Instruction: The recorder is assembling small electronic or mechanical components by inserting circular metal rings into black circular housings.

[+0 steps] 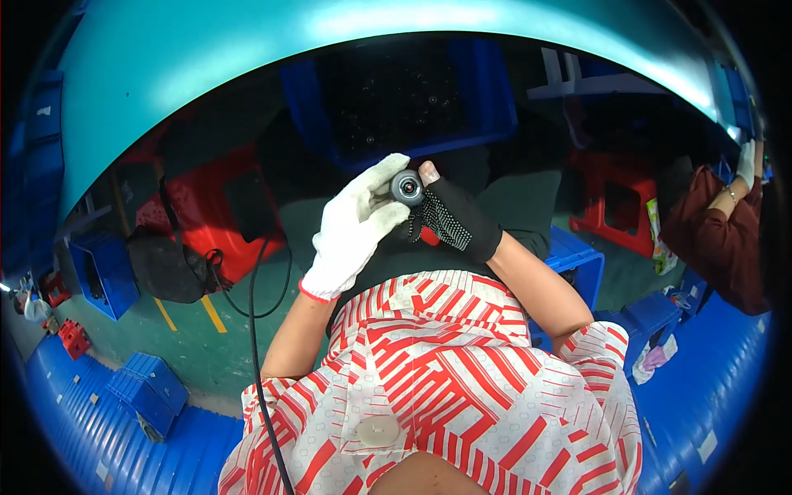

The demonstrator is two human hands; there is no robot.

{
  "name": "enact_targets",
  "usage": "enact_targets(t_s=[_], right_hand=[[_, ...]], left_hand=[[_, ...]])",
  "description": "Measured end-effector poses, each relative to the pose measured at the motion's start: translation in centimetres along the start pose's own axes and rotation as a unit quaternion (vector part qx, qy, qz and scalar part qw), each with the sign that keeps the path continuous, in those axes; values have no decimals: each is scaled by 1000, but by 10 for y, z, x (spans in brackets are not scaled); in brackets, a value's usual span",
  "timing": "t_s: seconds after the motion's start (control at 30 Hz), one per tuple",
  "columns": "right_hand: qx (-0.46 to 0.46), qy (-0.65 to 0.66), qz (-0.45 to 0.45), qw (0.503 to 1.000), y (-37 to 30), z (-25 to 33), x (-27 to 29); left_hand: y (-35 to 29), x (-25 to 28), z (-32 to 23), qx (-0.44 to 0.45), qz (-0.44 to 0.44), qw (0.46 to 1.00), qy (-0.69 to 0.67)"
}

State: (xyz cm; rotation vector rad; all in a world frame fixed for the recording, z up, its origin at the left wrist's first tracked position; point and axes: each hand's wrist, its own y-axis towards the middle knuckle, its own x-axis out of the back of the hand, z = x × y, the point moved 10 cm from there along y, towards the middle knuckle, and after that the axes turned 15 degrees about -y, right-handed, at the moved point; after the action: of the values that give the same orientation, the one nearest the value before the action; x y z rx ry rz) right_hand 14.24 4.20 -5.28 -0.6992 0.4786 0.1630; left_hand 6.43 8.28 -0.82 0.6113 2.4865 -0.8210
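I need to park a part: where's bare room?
Teal tabletop beyond the blue bin looks bare. Green floor shows between yellow stripes, blue crate and black cable. Crowded: the bin's small parts; the grey part between left hand and right hand.

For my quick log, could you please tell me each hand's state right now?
Left hand: closed, holding a round grey part.
Right hand: curled close beside it; whether it grips cannot be told.

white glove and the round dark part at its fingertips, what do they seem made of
White glove: probably knitted cotton or similar fabric, matte, with soft folds and no shine. Round dark part: perhaps metal or hard plastic, smooth-looking; its ringed, glinting face fits either.
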Motion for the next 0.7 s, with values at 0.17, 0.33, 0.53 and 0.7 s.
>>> enact_targets(t_s=[0.17,0.33,0.53,0.7], right_hand=[[27,-76,1,997,3,3,5],[80,-40,-38,995,19,15,25],[12,-140,-45,989,50,35,41],[455,-496,-22,740,-56,191,-31]], left_hand=[[1,1,-5,-17,5,1000,8],[7,14,-6,-56,-59,995,-56],[7,54,0,-93,-130,982,-100],[11,58,6,-68,-129,986,-84]])
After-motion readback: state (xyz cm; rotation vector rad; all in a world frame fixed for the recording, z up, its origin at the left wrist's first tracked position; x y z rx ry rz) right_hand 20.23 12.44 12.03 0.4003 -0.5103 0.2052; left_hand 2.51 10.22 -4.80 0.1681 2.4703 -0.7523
